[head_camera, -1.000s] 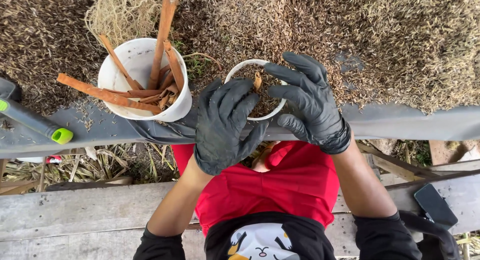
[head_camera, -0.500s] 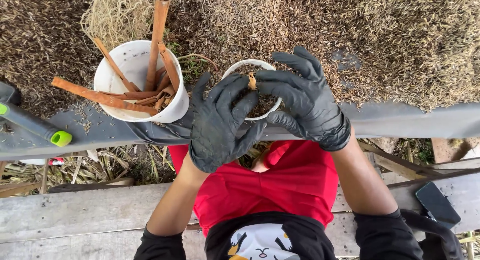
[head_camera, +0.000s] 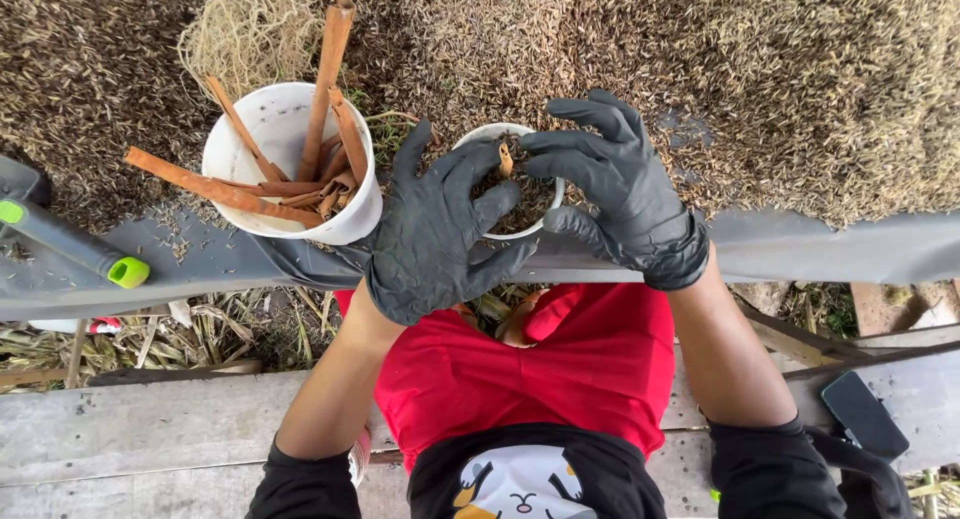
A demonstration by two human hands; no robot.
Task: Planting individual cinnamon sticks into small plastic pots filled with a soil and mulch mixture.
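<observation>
Now both black-gloved hands have spread wider over the small white cup (head_camera: 505,179) of dry husks; the left hand (head_camera: 430,234) rests open-fingered on its near-left rim. The right hand (head_camera: 615,184), fingers apart, hovers over a cinnamon piece (head_camera: 506,159). One larger white tub (head_camera: 290,164) left holds several rough cinnamon sticks (head_camera: 325,89).

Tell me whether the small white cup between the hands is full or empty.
Filled: the small white cup holds brown husk-like material almost to its rim, with a short brown stick standing in it.
</observation>
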